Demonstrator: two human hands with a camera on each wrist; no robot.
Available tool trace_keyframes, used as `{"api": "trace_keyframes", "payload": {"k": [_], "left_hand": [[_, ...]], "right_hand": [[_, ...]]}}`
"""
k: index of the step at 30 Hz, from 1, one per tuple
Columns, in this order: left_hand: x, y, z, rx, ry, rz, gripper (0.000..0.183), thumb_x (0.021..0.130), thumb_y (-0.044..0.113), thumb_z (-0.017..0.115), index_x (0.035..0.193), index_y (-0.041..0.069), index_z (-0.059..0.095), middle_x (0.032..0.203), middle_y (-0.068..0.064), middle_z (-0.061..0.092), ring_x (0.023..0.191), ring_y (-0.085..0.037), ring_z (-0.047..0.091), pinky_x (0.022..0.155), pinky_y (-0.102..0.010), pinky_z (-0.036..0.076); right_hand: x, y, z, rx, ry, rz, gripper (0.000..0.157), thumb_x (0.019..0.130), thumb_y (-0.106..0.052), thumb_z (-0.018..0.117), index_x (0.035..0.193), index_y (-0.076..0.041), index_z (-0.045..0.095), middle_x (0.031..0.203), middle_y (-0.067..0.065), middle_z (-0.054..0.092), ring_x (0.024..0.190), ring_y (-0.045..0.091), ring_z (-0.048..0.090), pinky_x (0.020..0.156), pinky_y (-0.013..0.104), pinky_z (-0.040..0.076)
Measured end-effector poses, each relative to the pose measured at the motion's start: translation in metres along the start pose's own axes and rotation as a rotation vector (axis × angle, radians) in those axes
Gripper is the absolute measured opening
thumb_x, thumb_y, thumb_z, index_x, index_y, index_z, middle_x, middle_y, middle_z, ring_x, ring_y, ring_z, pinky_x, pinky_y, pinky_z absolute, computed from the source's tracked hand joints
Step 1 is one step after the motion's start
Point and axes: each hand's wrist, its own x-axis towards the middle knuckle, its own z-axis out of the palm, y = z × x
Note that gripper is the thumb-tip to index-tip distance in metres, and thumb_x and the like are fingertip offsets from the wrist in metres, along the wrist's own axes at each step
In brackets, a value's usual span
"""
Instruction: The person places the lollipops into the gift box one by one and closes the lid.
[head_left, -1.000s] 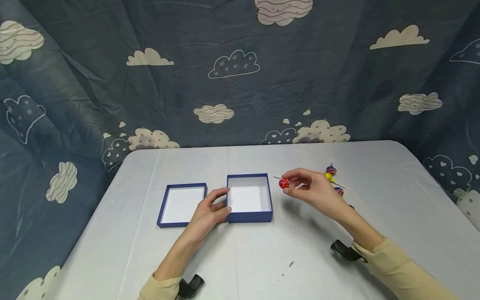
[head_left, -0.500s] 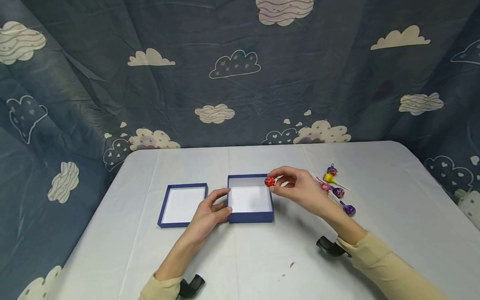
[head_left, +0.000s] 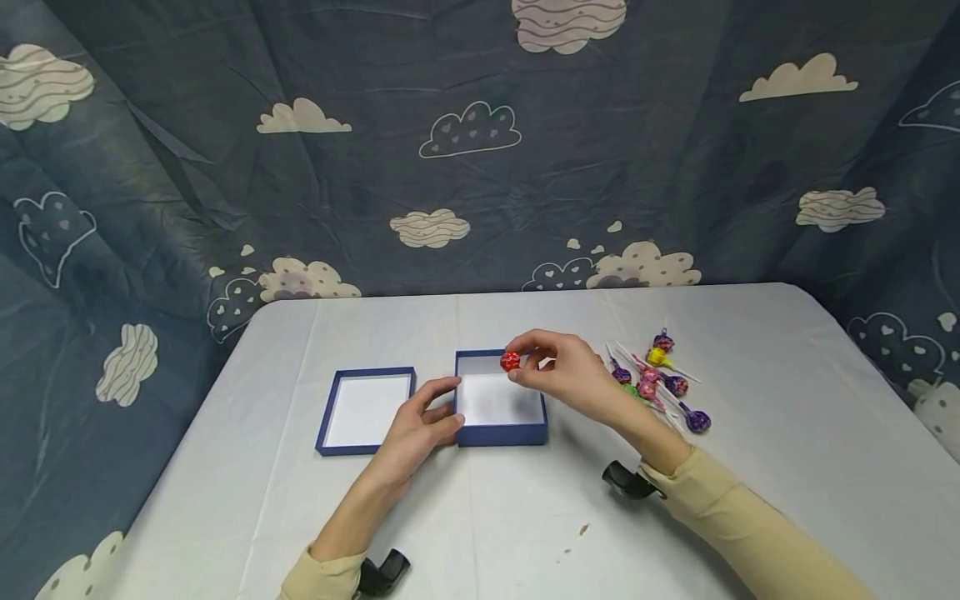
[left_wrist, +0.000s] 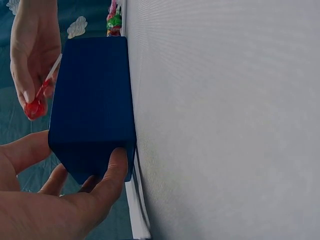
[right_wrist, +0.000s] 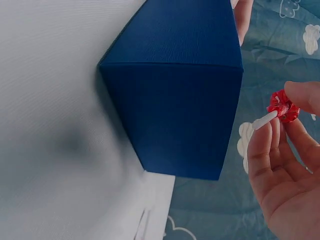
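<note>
A red-wrapped lollipop [head_left: 510, 361] is pinched between the thumb and fingers of my right hand [head_left: 573, 375], above the back right part of an open blue box [head_left: 501, 435] with a white inside. Its white stick points back towards the palm in the right wrist view, where the lollipop [right_wrist: 284, 106] hangs clear of the box's side. My left hand [head_left: 412, 425] holds the box at its left side, with the index finger at the rim and the thumb low by the front corner [left_wrist: 118, 160]. The matching lid [head_left: 363, 408] lies inner side up, left of the box.
Several wrapped lollipops, among them a yellow one [head_left: 657, 357] and a purple one [head_left: 697, 421], lie in a loose pile right of the box. A white cloth [head_left: 480, 517] covers the table, with small brown specks near the front. A cloud-patterned curtain [head_left: 360, 183] hangs behind.
My right hand has carried the lollipop leftwards, from beside the box to over it. More of the lollipop pile has come into sight. The left hand and box have stayed put.
</note>
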Motion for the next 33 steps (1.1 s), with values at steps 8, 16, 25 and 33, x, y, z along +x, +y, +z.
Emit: {"api": "trace_keyframes", "payload": {"k": [8,16,25,33], "left_hand": [[0.001,0.001,0.001,0.008,0.026,0.001,0.052,0.09,0.004,0.063,0.14,0.008,0.051,0.15,-0.011,0.04,0.131,-0.037,0.045,0.093,-0.045,0.05],[0.001,0.0,0.001,-0.018,0.024,0.008,0.052,0.089,0.003,0.063,0.14,0.008,0.051,0.15,-0.011,0.04,0.132,-0.038,0.044,0.094,-0.045,0.05],[0.001,-0.001,0.0,-0.021,0.016,0.014,0.052,0.089,0.004,0.065,0.139,0.007,0.051,0.15,-0.01,0.042,0.132,-0.037,0.044,0.094,-0.045,0.05],[0.001,-0.001,0.0,-0.029,0.013,0.026,0.052,0.088,0.002,0.064,0.139,0.009,0.052,0.148,-0.011,0.043,0.129,-0.037,0.047,0.092,-0.043,0.051]], "right_hand": [[0.017,0.001,0.013,-0.055,-0.05,-0.009,0.023,0.084,-0.018,0.075,0.106,-0.018,0.07,0.086,-0.004,0.068,0.076,0.016,0.061,0.064,0.033,0.049],[0.028,0.004,0.024,-0.106,-0.095,-0.026,0.021,0.083,-0.014,0.076,0.103,-0.014,0.069,0.082,-0.001,0.065,0.075,0.015,0.061,0.066,0.032,0.05],[0.035,0.006,0.036,-0.136,-0.132,-0.023,0.022,0.083,-0.008,0.075,0.103,-0.012,0.069,0.081,-0.002,0.064,0.076,0.015,0.059,0.066,0.032,0.049],[0.041,0.007,0.047,-0.155,-0.166,-0.009,0.024,0.082,-0.006,0.076,0.104,-0.01,0.069,0.083,-0.003,0.064,0.078,0.013,0.059,0.07,0.03,0.049]]}}
